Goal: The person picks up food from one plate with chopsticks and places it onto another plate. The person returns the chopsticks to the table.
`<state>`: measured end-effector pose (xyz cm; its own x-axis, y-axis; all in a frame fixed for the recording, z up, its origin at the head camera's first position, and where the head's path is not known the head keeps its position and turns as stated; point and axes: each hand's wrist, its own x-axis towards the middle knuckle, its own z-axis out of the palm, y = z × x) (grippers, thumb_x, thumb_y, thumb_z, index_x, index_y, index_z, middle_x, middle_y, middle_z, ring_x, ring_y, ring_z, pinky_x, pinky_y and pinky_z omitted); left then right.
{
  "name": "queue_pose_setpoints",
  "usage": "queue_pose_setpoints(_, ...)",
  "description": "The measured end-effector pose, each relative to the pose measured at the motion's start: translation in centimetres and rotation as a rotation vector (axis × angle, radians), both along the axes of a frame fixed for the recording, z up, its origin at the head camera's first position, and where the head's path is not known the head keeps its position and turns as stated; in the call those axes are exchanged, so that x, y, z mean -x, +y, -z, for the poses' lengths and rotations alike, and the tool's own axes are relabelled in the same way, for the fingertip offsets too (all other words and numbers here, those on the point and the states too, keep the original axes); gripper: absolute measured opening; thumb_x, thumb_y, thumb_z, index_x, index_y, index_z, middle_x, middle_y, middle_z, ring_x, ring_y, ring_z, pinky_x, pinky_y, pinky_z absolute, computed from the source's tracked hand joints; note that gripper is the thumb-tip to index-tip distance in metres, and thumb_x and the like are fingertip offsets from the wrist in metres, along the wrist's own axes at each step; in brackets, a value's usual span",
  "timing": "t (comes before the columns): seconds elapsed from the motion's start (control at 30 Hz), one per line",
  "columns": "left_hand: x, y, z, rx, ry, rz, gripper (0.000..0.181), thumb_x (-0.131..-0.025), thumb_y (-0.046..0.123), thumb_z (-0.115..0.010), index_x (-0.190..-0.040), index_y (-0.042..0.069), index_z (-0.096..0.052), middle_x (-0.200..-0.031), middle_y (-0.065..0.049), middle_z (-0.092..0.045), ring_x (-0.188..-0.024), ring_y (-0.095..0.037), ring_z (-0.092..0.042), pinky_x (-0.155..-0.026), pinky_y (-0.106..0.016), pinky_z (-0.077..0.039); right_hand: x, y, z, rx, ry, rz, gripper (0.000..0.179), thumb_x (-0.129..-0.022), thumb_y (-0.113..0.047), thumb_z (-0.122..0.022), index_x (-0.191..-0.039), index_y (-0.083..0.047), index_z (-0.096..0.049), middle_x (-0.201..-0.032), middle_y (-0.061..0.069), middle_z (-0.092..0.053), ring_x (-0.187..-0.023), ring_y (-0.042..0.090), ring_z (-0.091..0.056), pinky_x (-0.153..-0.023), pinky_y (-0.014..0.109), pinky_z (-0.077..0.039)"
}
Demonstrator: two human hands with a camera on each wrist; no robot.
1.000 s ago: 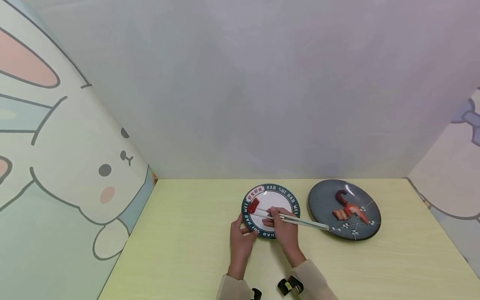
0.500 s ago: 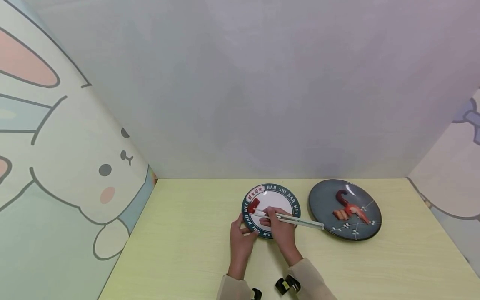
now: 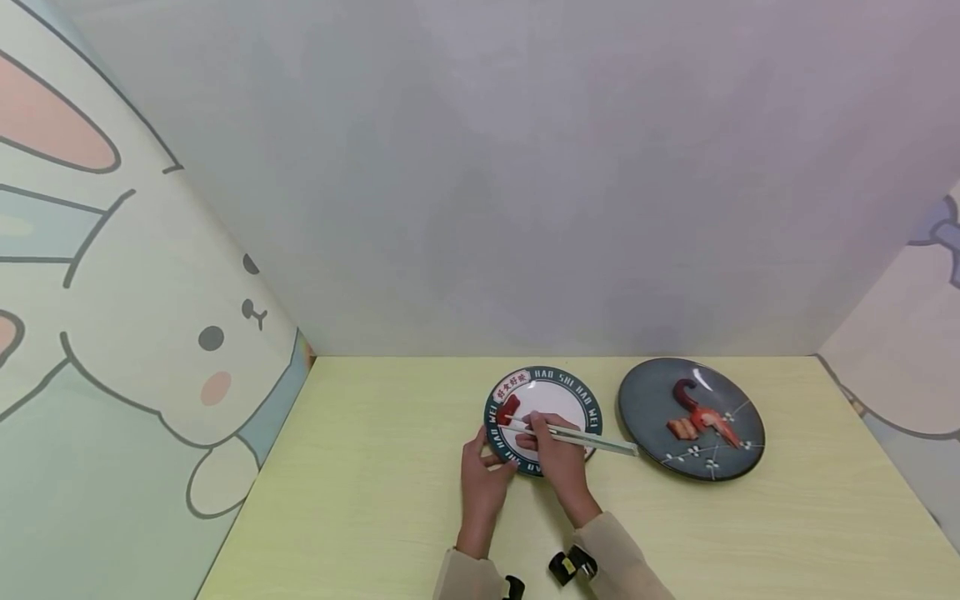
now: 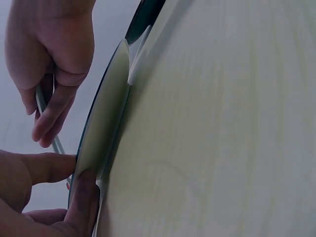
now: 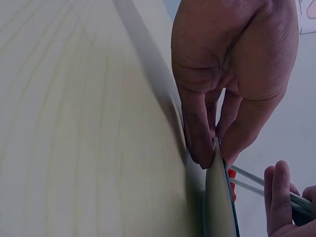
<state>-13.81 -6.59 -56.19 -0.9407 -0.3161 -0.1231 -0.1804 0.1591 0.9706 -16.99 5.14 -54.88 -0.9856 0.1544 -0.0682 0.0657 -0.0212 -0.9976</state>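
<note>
A small white plate with a dark green lettered rim stands towards the back of the table. My left hand pinches its near left rim between thumb and fingers; the left wrist view shows these fingers on the rim from the side. A red food piece lies on the plate's left part. My right hand holds pale chopsticks over the plate. Their tips are at the lower end of the red piece; whether they touch it I cannot tell. In the right wrist view, the chopsticks point at the plate's edge.
To the right, a larger dark grey plate carries a curled dark red tentacle, an orange-red shrimp and a striped brownish piece. The pale wood table meets a grey wall just behind the plates.
My right hand has shifted slightly left, and the chopsticks have slid left with it towards the red piece. My left hand stays on the plate's rim.
</note>
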Motion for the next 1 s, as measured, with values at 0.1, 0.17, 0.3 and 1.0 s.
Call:
queue_pose_setpoints(0.1, 0.08, 0.01, 0.08, -0.003, -0.010, -0.002, 0.076, -0.083, -0.012, -0.075, -0.154, -0.004, -0.049, -0.133, -0.018, -0.055, -0.091, -0.020, -0.066, -0.068, -0.026, -0.056, 0.10, 0.01, 0.04, -0.006, -0.002, -0.010, 0.027, -0.109, -0.013, -0.058, -0.112, 0.009, -0.073, -0.096, 0.024, -0.078, -0.081, 0.030, -0.080, -0.073, 0.028, -0.063)
queue_pose_setpoints(0.17, 0.12, 0.01, 0.13, 0.000, -0.016, -0.002, 0.076, -0.083, -0.012, -0.075, -0.154, -0.004, -0.049, -0.133, -0.018, -0.055, -0.091, -0.020, -0.066, -0.068, -0.026, -0.056, 0.14, -0.01, -0.02, -0.010, -0.006, -0.017, 0.027, -0.109, -0.013, -0.058, -0.112, 0.009, -0.073, -0.096, 0.024, -0.078, -0.082, 0.030, -0.080, -0.073, 0.028, -0.063)
queue_pose_setpoints(0.3, 0.12, 0.01, 0.14, 0.003, -0.011, 0.000, 0.076, -0.083, -0.012, -0.076, -0.153, -0.005, -0.049, -0.133, -0.018, -0.055, -0.091, -0.020, -0.066, -0.068, -0.026, -0.056, 0.21, -0.09, -0.11, -0.033, -0.011, -0.028, 0.027, -0.109, -0.013, -0.058, -0.113, 0.008, -0.073, -0.096, 0.023, -0.078, -0.082, 0.030, -0.080, -0.074, 0.029, -0.063)
queue_pose_setpoints(1.0, -0.07, -0.01, 0.07, 0.010, 0.039, 0.000, 0.078, -0.079, -0.012, -0.076, -0.151, -0.012, -0.047, -0.132, -0.022, -0.056, -0.089, -0.024, -0.069, -0.066, -0.025, -0.055, 0.63, -0.34, 0.31, -0.027, 0.049, -0.037, 0.029, -0.108, -0.014, -0.061, -0.114, 0.011, -0.072, -0.089, 0.022, -0.075, -0.080, 0.033, -0.080, -0.072, 0.029, -0.063)
